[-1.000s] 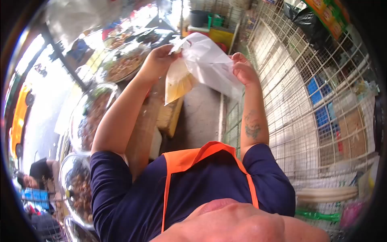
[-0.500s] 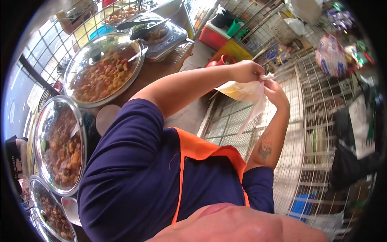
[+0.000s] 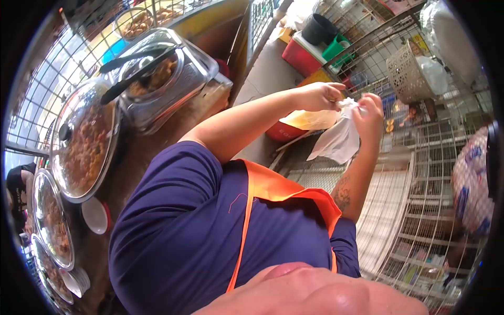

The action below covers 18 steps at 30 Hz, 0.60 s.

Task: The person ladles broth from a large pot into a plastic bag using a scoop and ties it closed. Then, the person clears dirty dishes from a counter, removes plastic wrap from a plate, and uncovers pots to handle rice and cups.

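At the upper middle of the head view, my left hand (image 3: 317, 97) pinches the gathered neck of a clear plastic bag (image 3: 311, 119) with something pale yellow inside. Close beside it on the right, my right hand (image 3: 369, 113) has its fingers curled at the twisted white plastic. A thin white bag (image 3: 336, 143) hangs below the hands, beside the yellow one. Whether the two bags are tied together is hard to tell.
Lidded trays of food (image 3: 84, 142) line the counter at the left, with black tongs (image 3: 137, 73) on a metal container. A red cooler (image 3: 302, 56) stands at the back. Wire mesh (image 3: 420, 210) runs along the right, with a woven basket (image 3: 407, 73) hanging.
The view has swung, bringing more of the counter into sight. From holding the plastic apart, my hands came together at the gathered neck; now they are slightly farther apart than half a second ago.
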Available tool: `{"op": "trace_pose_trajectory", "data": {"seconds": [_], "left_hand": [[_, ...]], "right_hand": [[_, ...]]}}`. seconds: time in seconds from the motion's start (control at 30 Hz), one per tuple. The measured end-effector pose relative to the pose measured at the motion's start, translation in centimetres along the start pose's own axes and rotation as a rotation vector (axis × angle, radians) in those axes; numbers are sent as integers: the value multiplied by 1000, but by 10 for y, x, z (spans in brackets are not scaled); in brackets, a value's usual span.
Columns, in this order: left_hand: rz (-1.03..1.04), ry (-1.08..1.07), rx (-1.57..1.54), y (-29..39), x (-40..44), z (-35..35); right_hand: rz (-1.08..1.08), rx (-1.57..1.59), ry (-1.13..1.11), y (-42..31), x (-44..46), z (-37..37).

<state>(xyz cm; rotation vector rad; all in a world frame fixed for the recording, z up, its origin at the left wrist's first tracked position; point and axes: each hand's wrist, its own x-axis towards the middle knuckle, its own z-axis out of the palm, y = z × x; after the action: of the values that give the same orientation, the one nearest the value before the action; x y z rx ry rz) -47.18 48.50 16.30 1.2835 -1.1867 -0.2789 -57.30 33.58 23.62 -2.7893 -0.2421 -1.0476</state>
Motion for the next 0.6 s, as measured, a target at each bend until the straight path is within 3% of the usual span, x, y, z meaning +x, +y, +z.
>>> {"op": "trace_pose_trajectory", "data": {"seconds": [0.1,0.17,0.23,0.3,0.37,0.43,0.5,0.57,0.6], "left_hand": [[-105,-90,-111,-33,31,-10],[-120,-60,-3,-52,49,-18],[-207,62,-136,-75,65,-30],[-129,96,-51,-103,82,-48],[-80,135,-326,-128,100,-60],[66,259,-260,-164,122,-69],[-15,295,-154,-181,139,-91],[35,334,34,-185,159,-106],[47,317,33,-194,170,-116]], "right_hand": [[-94,130,29,30,44,38],[-131,186,29,56,71,69],[-155,246,29,75,87,92],[176,313,-37,95,107,110],[183,371,9,138,128,135],[488,854,-95,175,141,143],[438,754,-200,208,159,147],[430,640,-546,212,177,134],[274,429,-666,219,186,139]]}}
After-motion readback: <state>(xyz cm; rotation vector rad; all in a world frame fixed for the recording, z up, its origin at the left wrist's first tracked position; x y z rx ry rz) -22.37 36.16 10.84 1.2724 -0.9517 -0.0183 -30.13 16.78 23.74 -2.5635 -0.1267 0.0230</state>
